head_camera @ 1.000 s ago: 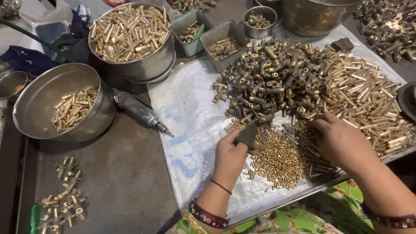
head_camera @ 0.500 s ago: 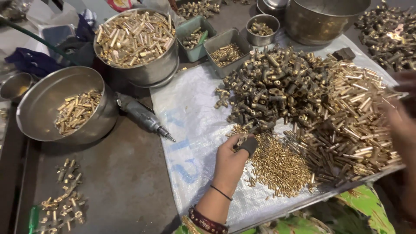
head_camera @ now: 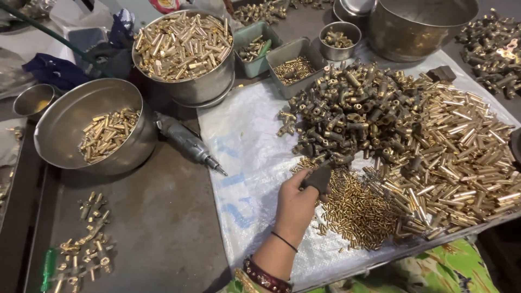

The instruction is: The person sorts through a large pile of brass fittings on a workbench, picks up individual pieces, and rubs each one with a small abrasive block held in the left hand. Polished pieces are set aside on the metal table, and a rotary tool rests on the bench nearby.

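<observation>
A dark metal bench (head_camera: pixel 163 228) carries a white plastic sheet (head_camera: pixel 244 146) spread across its right half, heaped with brass parts. The largest heap, long bright brass tubes (head_camera: pixel 461 157), runs along the sheet's right edge; beside it, toward the middle, lies a mound of darker, tarnished brass fittings (head_camera: pixel 353 114). Near the sheet's front edge sits a smaller spread of tiny brass pins (head_camera: pixel 358 209). On the bench's left half stand two steel bowls: a deep one piled full of brass tubes (head_camera: pixel 184 49) at the back, and a wide one (head_camera: pixel 70 119) only partly filled. A grey pneumatic hand tool (head_camera: pixel 187 142) lies between bowl and sheet. Loose brass fittings (head_camera: pixel 87 244) dot the front left corner. The worker's left hand (head_camera: pixel 296 206) rests at the pins' edge, its grip closed round a small dark block (head_camera: pixel 319 178) between thumb and fingers. The right hand is out of view.
</observation>
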